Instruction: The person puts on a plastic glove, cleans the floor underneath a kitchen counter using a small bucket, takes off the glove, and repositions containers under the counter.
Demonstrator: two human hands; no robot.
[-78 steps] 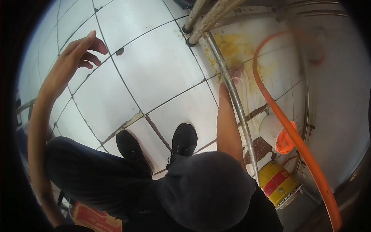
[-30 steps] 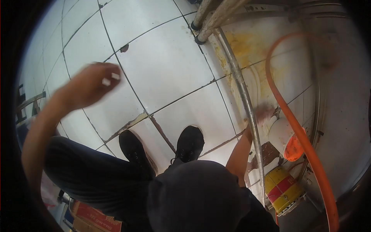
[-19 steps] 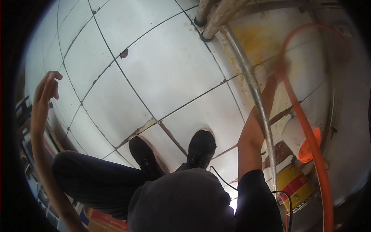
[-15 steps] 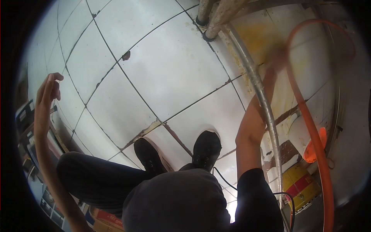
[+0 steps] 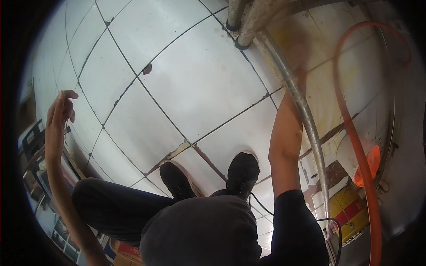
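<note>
The right hand (image 5: 297, 48) is a blur over the yellow mess (image 5: 279, 36) on the floor (image 5: 199, 75). I cannot tell if it is open or closed, or if it holds a thing. The bar (image 5: 306, 115) goes across the front of its arm, and two fat legs (image 5: 250, 31) stand just to the left of the hand. The orange hose (image 5: 348, 119) bends around to the right of the hand, well apart from it. Nearer the person than that hand are a white tub (image 5: 348, 150) with an orange part (image 5: 367, 166), and then a yellow and red can (image 5: 349, 213). The left hand (image 5: 62, 107) is up in the air, far to the left of the mess. It is open and holds nothing, with its fingers bent softly. Two black shoes (image 5: 243, 170) are on the floor between the arms. A box (image 5: 128, 252) sits below the left hand, close to the person.
</note>
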